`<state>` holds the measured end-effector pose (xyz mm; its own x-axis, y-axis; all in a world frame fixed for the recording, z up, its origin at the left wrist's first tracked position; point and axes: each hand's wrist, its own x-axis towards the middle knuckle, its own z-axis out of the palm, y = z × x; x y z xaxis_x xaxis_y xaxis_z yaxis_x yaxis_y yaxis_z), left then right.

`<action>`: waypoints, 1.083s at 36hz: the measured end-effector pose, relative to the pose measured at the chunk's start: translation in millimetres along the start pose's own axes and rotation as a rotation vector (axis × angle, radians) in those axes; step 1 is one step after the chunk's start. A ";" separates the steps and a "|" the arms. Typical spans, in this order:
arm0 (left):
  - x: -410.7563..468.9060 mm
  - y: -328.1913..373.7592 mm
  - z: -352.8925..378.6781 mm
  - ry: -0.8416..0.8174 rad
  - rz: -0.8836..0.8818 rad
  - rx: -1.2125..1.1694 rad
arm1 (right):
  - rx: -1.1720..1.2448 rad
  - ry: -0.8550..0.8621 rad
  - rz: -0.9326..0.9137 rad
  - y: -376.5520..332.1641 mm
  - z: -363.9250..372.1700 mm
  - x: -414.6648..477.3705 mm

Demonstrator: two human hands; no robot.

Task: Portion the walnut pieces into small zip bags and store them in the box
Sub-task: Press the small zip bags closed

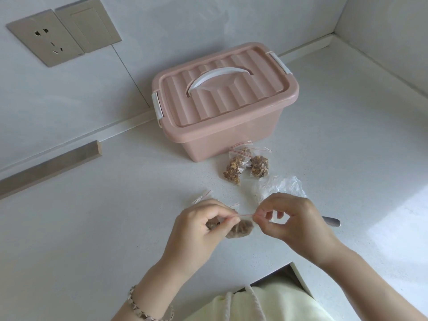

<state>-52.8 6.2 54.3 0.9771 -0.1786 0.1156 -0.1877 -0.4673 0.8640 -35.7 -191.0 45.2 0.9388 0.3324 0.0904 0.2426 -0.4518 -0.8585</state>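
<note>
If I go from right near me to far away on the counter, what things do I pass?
The walnut bag pinched by the left hand and right hand, then the two filled bags, then the pink box, then the wall socket.

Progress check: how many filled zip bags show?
3: lighter bag and darker bag before the pink box; third bag pinched by left hand and right hand. Others possibly inside.

Soft, even daylight fills the scene, and right of the pink box (231, 140) a washed-out patch glares on the white counter (393, 216). Shadows are faint, just a pale one at the box's base. Far from the box, straight lines bend toward the edges, and detail is slightly soft.
</note>
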 end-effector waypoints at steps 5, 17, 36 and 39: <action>10.3 -17.3 2.1 0.181 -0.199 -0.114 | 0.024 0.111 0.134 14.1 3.3 20.0; 40.3 -67.0 -8.8 0.452 -0.484 -0.352 | -0.327 -0.009 0.571 99.0 13.0 142.1; 52.4 -74.6 21.9 -0.200 -0.434 0.139 | -0.259 -0.012 0.365 75.3 14.3 108.9; 53.1 -62.0 22.5 -0.060 -0.449 -0.017 | -0.195 0.028 0.294 53.2 -0.4 90.5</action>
<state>8.5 6.2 -4.2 0.9535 -0.0115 -0.3011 0.2560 -0.4956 0.8299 62.3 -185.3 7.9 0.9811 0.1428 -0.1304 0.0001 -0.6750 -0.7378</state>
